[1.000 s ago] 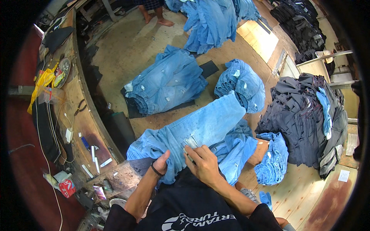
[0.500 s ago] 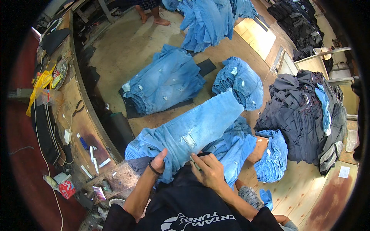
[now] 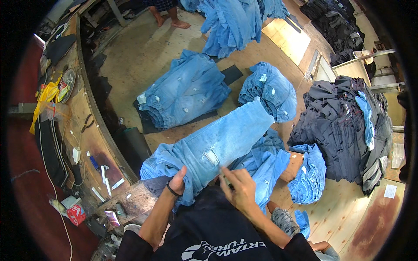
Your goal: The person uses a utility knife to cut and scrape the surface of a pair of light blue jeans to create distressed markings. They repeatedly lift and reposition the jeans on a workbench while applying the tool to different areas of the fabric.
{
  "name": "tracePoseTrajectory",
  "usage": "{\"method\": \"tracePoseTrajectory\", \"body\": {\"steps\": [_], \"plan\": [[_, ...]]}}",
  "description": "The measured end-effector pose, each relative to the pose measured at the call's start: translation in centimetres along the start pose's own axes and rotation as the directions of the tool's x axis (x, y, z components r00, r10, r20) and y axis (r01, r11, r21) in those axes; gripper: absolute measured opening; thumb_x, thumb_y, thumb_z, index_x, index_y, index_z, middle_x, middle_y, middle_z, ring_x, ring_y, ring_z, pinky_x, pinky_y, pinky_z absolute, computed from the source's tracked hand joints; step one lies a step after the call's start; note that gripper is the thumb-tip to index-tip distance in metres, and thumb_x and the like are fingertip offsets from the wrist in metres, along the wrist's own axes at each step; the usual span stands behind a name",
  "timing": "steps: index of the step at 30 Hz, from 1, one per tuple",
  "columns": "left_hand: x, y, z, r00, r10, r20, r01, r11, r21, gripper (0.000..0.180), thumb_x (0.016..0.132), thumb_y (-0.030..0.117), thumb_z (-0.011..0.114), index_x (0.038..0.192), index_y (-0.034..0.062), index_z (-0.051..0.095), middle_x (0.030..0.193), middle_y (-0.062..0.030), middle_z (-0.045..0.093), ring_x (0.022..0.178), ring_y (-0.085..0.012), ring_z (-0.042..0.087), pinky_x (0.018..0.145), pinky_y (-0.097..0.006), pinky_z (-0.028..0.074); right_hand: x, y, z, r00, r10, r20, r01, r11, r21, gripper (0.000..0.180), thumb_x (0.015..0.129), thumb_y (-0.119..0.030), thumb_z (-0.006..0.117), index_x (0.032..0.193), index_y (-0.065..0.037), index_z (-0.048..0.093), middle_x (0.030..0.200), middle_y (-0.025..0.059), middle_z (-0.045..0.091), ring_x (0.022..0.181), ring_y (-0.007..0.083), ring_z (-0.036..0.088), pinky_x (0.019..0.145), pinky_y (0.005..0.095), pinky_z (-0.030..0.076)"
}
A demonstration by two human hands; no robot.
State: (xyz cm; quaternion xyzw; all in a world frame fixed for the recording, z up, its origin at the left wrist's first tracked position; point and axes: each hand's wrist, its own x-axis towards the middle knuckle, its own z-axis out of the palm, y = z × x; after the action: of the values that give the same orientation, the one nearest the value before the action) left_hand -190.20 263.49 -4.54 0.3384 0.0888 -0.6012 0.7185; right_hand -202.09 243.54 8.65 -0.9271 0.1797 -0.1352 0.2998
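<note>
A light blue denim leg (image 3: 230,130) lies stretched out before me, with a frayed pale ripped patch (image 3: 212,157) on its upper face. My left hand (image 3: 177,182) grips the bunched cloth at the near left edge, thumb on top and the other fingers mostly hidden. Just below the ripped patch, my right hand (image 3: 239,187) is closed round a slim greenish tool (image 3: 227,182), blurred, its kind unclear. The tool's tip is close to the near edge of the denim; whether it touches cannot be made out.
Blue denim piles lie beyond (image 3: 183,91) and at the far right (image 3: 270,93). A tall stack of dark garments (image 3: 339,130) stands right. On the left, a wooden bench (image 3: 93,143) carries pliers (image 3: 87,123), white sticks and cables. Another person's bare feet (image 3: 180,24) show far off.
My right hand has moved slightly right and down, away from the ripped patch. The patch looks wider and whiter now. My left hand has stayed nearly in place.
</note>
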Motion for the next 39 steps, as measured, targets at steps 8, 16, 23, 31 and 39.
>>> {"method": "tracePoseTrajectory", "body": {"steps": [8, 16, 23, 31, 39], "plan": [[0.2, -0.8, -0.9, 1.0, -0.025, -0.008, 0.025, 1.0, 0.013, 0.113, 0.087, 0.077, 0.069, 0.163, 0.003, 0.028, 0.16, -0.0169, 0.047, 0.143, -0.0337, 0.05, 0.121, -0.05, 0.039, 0.6, 1.1, -0.8, 0.989, -0.095, 0.117, 0.071, 0.977, 0.201, 0.031, 0.084, -0.004, 0.081, 0.115, -0.001, 0.077, 0.086, 0.0082, 0.069, 0.076, 0.0225, 0.065, 0.066, 0.0326, 0.053], [0.3, -0.8, -0.9, 1.0, 0.01, 0.017, -0.01, 1.0, 0.005, 0.109, 0.089, 0.075, 0.067, 0.162, 0.0026, 0.03, 0.159, -0.0161, 0.048, 0.142, -0.0331, 0.05, 0.12, -0.05, 0.04, 1.5, 3.9, -1.1, 0.826, 0.451, 0.338, -0.56, 0.726, 0.4, 0.021, 0.098, -0.01, 0.073, 0.116, 0.001, 0.074, 0.091, 0.0034, 0.074, 0.076, 0.0083, 0.064, 0.065, 0.0258, 0.052], [0.1, -0.4, -0.5, 0.999, 0.028, 0.023, -0.028, 1.0, 0.014, 0.105, 0.091, 0.073, 0.067, 0.162, 0.0029, 0.031, 0.158, -0.0159, 0.049, 0.142, -0.0326, 0.051, 0.119, -0.049, 0.041, 1.9, 4.3, -0.7, 0.892, 0.402, 0.207, -0.451, 0.823, 0.347, 0.019, 0.097, -0.012, 0.074, 0.112, -0.001, 0.076, 0.081, 0.0038, 0.071, 0.066, 0.0073, 0.057, 0.06, 0.0264, 0.047], [0.3, -0.6, -0.7, 0.997, 0.035, 0.064, -0.032, 0.999, -0.041, 0.1, 0.095, 0.065, 0.067, 0.162, 0.0014, 0.031, 0.161, -0.0146, 0.046, 0.146, -0.0305, 0.047, 0.122, -0.046, 0.037, 2.6, 3.8, -1.3, 0.898, 0.39, 0.204, -0.436, 0.85, 0.294, 0.019, 0.095, -0.01, 0.074, 0.111, 0.001, 0.076, 0.087, 0.0088, 0.075, 0.072, 0.0109, 0.063, 0.066, 0.0272, 0.051], [0.2, -0.7, -1.1, 0.997, 0.013, 0.07, -0.01, 0.999, -0.045, 0.097, 0.097, 0.062, 0.068, 0.163, 0.001, 0.03, 0.163, -0.0145, 0.044, 0.148, -0.0305, 0.044, 0.124, -0.045, 0.035, 2.7, 3.9, -1.3, 0.921, 0.324, 0.214, -0.376, 0.884, 0.278, 0.018, 0.094, -0.011, 0.075, 0.109, -0.001, 0.077, 0.081, 0.0099, 0.071, 0.063, 0.0128, 0.059, 0.059, 0.0293, 0.048]]}}
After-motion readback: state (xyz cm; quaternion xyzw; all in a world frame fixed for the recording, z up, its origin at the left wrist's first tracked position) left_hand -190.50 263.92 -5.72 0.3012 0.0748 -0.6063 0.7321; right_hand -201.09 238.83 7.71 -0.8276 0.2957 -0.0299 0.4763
